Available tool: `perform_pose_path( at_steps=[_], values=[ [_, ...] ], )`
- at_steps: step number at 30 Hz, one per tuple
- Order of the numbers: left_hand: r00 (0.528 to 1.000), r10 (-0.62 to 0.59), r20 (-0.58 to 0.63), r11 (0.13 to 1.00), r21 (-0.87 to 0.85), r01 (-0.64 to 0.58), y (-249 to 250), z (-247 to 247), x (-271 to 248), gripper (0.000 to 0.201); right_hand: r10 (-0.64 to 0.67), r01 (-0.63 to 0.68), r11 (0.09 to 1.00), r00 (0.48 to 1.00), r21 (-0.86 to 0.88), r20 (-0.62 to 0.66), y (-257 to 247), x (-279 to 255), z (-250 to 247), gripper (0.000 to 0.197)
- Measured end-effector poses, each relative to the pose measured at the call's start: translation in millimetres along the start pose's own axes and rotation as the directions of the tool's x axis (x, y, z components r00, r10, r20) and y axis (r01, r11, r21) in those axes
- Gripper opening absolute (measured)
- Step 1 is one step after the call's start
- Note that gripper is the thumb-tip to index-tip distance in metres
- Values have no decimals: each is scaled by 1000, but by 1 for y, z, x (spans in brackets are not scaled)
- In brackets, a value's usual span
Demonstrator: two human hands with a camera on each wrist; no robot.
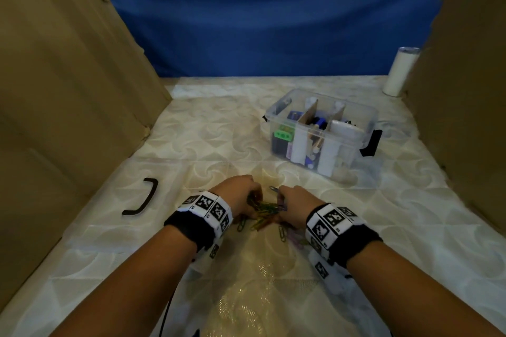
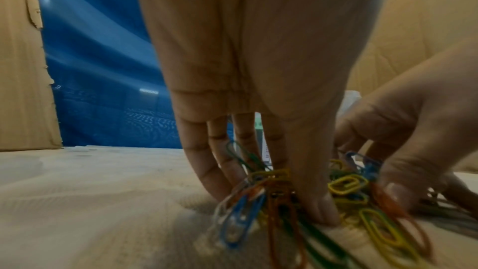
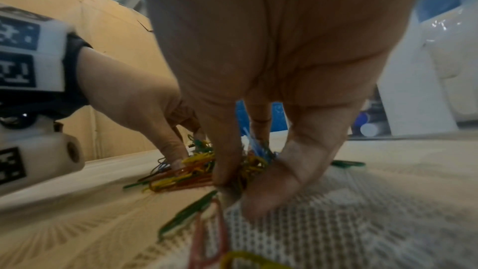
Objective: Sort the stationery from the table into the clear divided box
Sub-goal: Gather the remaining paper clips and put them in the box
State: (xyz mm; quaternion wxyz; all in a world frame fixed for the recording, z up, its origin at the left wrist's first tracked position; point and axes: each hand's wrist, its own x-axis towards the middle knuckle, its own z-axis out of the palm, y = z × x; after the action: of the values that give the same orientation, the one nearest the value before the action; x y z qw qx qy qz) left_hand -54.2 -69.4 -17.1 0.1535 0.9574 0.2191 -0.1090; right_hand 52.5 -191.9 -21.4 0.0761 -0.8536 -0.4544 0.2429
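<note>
A heap of coloured paper clips (image 1: 264,209) lies on the table in front of me, with both hands on it. My left hand (image 1: 243,194) stands fingers-down on the heap. In the left wrist view the left hand (image 2: 271,197) pinches a bunch of paper clips (image 2: 346,185) between thumb and fingers. My right hand (image 1: 291,202) comes in from the right. In the right wrist view the right hand (image 3: 240,191) pinches its own bunch of paper clips (image 3: 186,173) between thumb and forefinger. The clear divided box (image 1: 347,154) stands further back on the right, with stationery in its compartments.
A black bent handle piece (image 1: 142,197) lies on the table to the left. A white tumbler (image 1: 399,71) stands at the back right corner. Cardboard walls (image 1: 68,76) close in both sides, and a blue cloth (image 1: 260,13) hangs behind. A few loose clips (image 1: 282,232) lie nearer me.
</note>
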Motion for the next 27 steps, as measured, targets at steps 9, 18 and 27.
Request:
perform_pose_path(
  at_steps=[9,18,27],
  values=[
    [987,-68,-147,997,-57,60,-9,3,-8,26,-26,34,998,986,44,-167,22,-5,-8,7],
    [968,-89,-235,986,-155,53,-19,2,-11,20,-10,162,811,964,563,-264,47,-35,-74,6],
    [974,-79,-211,986,-161,46,-22,-1,-11,17,103,-71,994,836,80,-538,59,5,-168,11]
  ],
)
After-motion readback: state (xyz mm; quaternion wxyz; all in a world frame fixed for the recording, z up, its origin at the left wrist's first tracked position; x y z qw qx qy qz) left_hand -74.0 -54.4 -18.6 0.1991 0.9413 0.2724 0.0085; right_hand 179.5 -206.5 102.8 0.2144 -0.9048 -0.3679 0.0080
